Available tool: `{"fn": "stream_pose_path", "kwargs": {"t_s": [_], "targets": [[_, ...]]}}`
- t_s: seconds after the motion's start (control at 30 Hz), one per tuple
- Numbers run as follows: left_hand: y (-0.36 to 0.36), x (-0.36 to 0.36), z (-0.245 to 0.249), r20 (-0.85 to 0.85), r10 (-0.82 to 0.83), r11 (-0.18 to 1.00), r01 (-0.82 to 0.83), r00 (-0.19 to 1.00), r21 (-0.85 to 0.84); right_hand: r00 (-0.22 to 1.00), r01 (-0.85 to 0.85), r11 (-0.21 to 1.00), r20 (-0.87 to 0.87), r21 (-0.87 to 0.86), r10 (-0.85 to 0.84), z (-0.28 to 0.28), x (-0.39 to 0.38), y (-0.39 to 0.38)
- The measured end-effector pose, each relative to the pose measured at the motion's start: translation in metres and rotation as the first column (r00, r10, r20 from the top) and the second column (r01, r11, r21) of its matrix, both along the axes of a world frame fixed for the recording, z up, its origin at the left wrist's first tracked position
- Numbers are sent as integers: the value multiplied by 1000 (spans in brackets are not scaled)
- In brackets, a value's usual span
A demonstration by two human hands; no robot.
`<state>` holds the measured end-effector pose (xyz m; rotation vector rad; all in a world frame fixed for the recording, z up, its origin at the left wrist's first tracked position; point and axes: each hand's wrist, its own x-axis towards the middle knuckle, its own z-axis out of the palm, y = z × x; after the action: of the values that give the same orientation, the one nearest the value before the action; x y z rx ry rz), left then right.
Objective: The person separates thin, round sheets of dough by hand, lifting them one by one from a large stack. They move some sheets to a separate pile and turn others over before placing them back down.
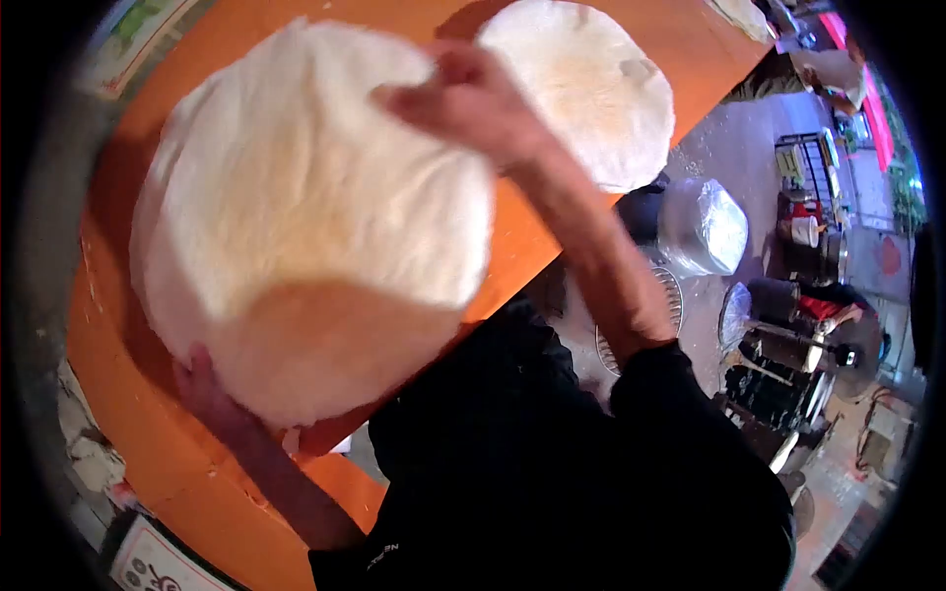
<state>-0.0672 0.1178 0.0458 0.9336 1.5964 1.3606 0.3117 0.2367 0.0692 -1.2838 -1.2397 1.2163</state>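
A large, round, pale flatbread (305, 197) with a faintly browned middle fills the left of the view, over the orange table. At its lower left rim is my left hand (222, 394), with fingers along the edge and part of the palm hidden; the hand is closed on the bread. My right hand (473, 103) is at the upper right rim, blurred by motion. Its fingers are curled in and seem to pinch the bread's edge. A second, smaller round flatbread (581, 94) lies flat on the table beyond my right wrist.
The orange table (527, 236) runs diagonally, its near edge against my body. Part of another flatbread (744, 18) shows at the top. On the floor to the right stand a plastic-wrapped container (705, 227) and a wire rack (670, 295). Another person (823, 74) is at the upper right.
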Motion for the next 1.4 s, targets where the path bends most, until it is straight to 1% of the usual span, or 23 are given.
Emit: {"fn": "stream_pose_path", "kwargs": {"t_s": [0.07, 0.1, 0.13, 0.17, 0.27, 0.33, 0.4, 0.43, 0.47, 0.53, 0.57, 0.6, 0.67, 0.7, 0.77, 0.8, 0.9, 0.97, 1.07, 1.2, 1.3, 1.33, 1.4], "targets": [[40, 82, 9, -83, -64, 998, 65, 994, 5, 992, 122, 988, -32, 97, -119, 13, 89, -1], [60, 124, 5, 75, -109, 994, 108, 991, 15, 989, 136, 989, -66, 49, -133, 9, 143, 4], [79, 165, 3, 227, -152, 988, 150, 962, 27, 963, 207, 978, 174, 12, -206, 9, 188, 3], [94, 209, 6, 354, -151, 987, 163, 923, -5, 979, 127, 982, 177, -137, -102, 17, 236, -1], [123, 327, -1, 465, -167, 983, 184, 870, 10, 874, 387, 921, 298, 52, -384, 22, 319, -22], [142, 371, -39, 519, -255, 947, 318, 816, -36, 895, 427, 900, 189, -93, -405, -37, 391, -20], [156, 405, -89, 531, -313, 913, 403, 788, -59, 903, 376, 922, 265, -99, -339, -112, 441, -20], [162, 408, -122, 466, -356, 893, 442, 810, -85, 874, 344, 888, 449, -305, -185, -121, 452, -25], [163, 408, -120, 455, -358, 890, 446, 815, -98, 880, 345, 884, 436, -316, -187, -125, 449, -29], [160, 405, -109, 287, -303, 892, 376, 909, -250, 851, 487, 868, 276, -101, -446, -120, 433, -33], [161, 395, -109, 182, -404, 871, 438, 896, -223, 742, 551, 833, 487, -52, -460, -119, 433, -35], [160, 394, -96, 112, -427, 860, 442, 897, -255, 747, 558, 826, 483, -81, -457, -125, 428, -42], [164, 388, -110, -216, -365, 922, 320, 906, -220, 508, 629, 771, 698, 100, -505, -128, 426, -42], [167, 390, -116, -219, -372, 918, 323, 902, -230, 744, 624, 782, 313, -7, -591, -163, 432, -39], [177, 397, -126, 193, -371, 915, 393, 908, -93, 703, 615, 786, 408, 62, -583, -185, 415, -42], [173, 404, -119, 249, -501, 850, 526, 829, -40, 650, 593, 793, 497, 143, -575, -187, 410, -42], [170, 408, -116, 222, -478, 867, 497, 850, -38, 691, 606, 789, 422, 103, -586, -182, 407, -42], [181, 402, -125, 57, -430, 897, 433, 901, -88, 733, 629, 777, 313, 24, -604, -173, 397, -41], [203, 404, -121, 115, -293, 946, 306, 949, -111, 740, 645, 762, 197, 63, -643, -180, 399, -40], [229, 427, -113, 21, -507, 857, 507, 862, -95, 740, 664, 746, 101, 39, -664, -162, 389, -41], [220, 441, -120, -67, -505, 862, 501, 860, -72, 765, 608, 776, -140, -168, -629, -156, 399, -46], [221, 441, -120, -137, -497, 867, 495, 857, -51, 771, 599, 784, -145, -165, -620, -156, 398, -44], [224, 436, -129, -132, -487, 872, 490, 863, -16, 794, 593, 804, 200, -48, -574, -153, 398, -45]]}}
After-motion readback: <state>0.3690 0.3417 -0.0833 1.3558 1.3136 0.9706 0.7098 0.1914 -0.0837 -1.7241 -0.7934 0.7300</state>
